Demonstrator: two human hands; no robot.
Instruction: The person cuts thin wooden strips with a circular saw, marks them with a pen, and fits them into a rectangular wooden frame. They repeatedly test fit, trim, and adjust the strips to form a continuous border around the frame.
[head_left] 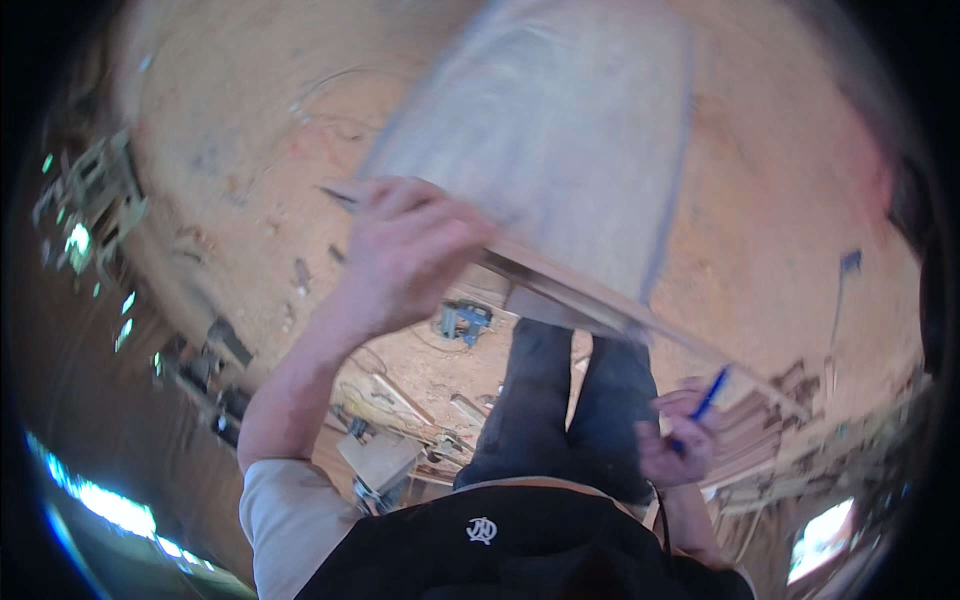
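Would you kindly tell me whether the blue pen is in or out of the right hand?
In: the blue pen slants across the right hand, one end sticking out.

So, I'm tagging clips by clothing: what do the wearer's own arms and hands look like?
Both the left hand and right hand are bare, as are the forearms. A short, pale, plain-looking sleeve covers the left upper arm; the right sleeve is mostly hidden behind a black garment with a small white emblem. Blur hides finer detail.
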